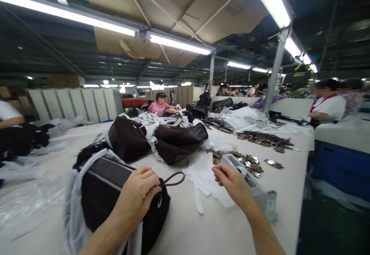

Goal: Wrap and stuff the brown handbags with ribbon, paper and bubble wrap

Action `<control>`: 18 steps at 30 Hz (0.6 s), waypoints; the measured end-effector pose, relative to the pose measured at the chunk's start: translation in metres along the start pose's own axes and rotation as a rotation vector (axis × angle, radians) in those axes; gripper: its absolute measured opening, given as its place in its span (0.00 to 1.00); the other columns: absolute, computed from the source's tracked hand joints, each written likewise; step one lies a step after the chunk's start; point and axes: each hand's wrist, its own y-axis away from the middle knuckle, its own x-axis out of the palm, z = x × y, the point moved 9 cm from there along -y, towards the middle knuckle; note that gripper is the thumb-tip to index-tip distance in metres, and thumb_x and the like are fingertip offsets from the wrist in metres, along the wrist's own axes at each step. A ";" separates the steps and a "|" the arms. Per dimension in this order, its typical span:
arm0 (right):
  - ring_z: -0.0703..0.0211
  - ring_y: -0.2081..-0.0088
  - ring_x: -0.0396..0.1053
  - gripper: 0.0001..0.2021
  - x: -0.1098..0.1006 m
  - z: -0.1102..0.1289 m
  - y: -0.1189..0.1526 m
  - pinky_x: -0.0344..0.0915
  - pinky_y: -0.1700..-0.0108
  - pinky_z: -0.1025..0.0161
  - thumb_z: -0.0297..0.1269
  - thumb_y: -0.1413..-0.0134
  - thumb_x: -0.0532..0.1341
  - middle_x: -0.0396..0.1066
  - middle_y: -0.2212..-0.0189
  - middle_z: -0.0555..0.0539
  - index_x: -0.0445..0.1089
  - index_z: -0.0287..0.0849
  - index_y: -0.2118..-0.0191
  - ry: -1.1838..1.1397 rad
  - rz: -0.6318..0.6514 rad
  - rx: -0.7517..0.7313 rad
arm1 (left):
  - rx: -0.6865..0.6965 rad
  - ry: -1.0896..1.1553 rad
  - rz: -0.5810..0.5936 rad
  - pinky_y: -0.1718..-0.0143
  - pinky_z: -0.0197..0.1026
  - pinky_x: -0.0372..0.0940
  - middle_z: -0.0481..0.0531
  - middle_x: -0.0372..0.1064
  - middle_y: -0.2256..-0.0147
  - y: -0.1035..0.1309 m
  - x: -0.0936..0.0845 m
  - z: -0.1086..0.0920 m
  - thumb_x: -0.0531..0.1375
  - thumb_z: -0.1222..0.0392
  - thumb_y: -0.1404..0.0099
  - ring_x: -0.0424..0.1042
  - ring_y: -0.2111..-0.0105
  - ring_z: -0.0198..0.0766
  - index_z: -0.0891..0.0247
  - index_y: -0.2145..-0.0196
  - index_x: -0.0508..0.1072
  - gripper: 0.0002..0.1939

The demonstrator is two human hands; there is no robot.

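Left hand [137, 197] grips the dark bag [115, 197]; right hand [234, 183], fingers loosely curled, hovers over white wrappers [202, 178], tape dispenser [254, 187] just behind

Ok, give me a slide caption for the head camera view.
Left hand grips a dark bag on the white worktable; right hand reaches by a tape dispenser.

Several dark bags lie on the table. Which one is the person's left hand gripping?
The nearest dark bag, half inside a white cover, with a loop handle beside the left hand. The other bags lie farther back, untouched. The right hand hovers over white sheets.
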 end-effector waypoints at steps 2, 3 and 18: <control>0.56 0.70 0.74 0.15 0.010 -0.021 0.002 0.69 0.69 0.63 0.43 0.39 0.48 0.73 0.73 0.47 0.68 0.43 0.67 0.096 0.116 0.037 | 0.006 0.022 -0.048 0.61 0.43 0.57 0.49 0.67 0.71 0.008 -0.003 0.010 0.51 0.64 0.30 0.63 0.65 0.41 0.62 0.73 0.63 0.12; 0.55 0.70 0.74 0.15 0.019 -0.026 0.007 0.69 0.68 0.62 0.41 0.38 0.48 0.74 0.73 0.46 0.69 0.43 0.68 0.144 0.164 0.031 | 0.006 0.022 -0.070 0.61 0.43 0.58 0.48 0.67 0.71 0.012 -0.006 0.015 0.50 0.63 0.29 0.63 0.65 0.40 0.62 0.73 0.64 0.13; 0.52 0.39 0.61 0.19 0.119 0.009 0.031 0.54 0.36 0.55 0.35 0.35 0.52 0.64 0.39 0.41 0.64 0.42 0.41 0.683 0.367 -0.220 | 0.138 -0.087 -0.300 0.62 0.35 0.61 0.45 0.69 0.70 0.043 -0.026 0.033 0.55 0.61 0.32 0.66 0.65 0.38 0.58 0.70 0.68 0.07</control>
